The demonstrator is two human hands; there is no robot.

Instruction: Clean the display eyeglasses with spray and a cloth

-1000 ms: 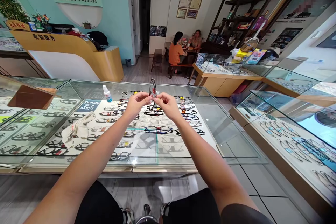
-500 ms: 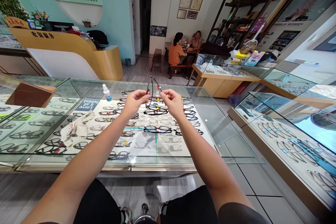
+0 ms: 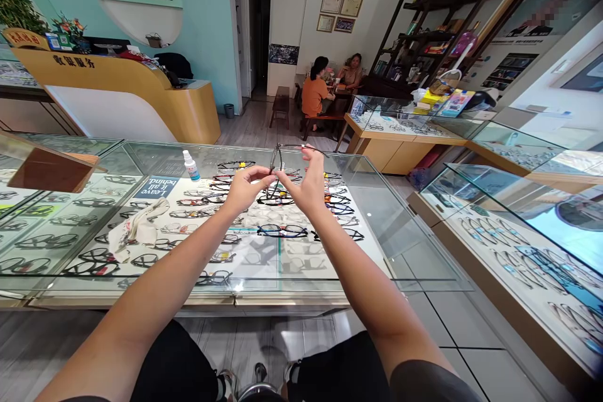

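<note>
Dark-framed eyeglasses [image 3: 279, 157] are held up on edge above the glass display case [image 3: 160, 289]. My left hand [image 3: 245, 190] pinches them by the frame between thumb and fingers. My right hand [image 3: 308, 183] has its thumb against the frame close to my left fingertips, while its other fingers reach up to a temple arm that points right. Exactly where the thumb presses is hard to see. Behind and below my hands lie rows of eyeglasses, among them a dark blue pair [image 3: 282, 230]. A crumpled pale cloth [image 3: 139, 229] and a white spray bottle [image 3: 191, 166] are on the glass to the left.
A brown tilted box-like stand [image 3: 47, 168] is at the left edge. Another display case [image 3: 509, 264] runs along the right. Beyond are a wooden counter [image 3: 188, 113], a bench [image 3: 281, 105] and two seated people at a table. My legs are under the case's front edge.
My right hand has shifted its hold from a temple arm's end, its thumb moving left to the frame and its fingers straightening upward. The eyeglasses have turned, one temple now pointing right.
</note>
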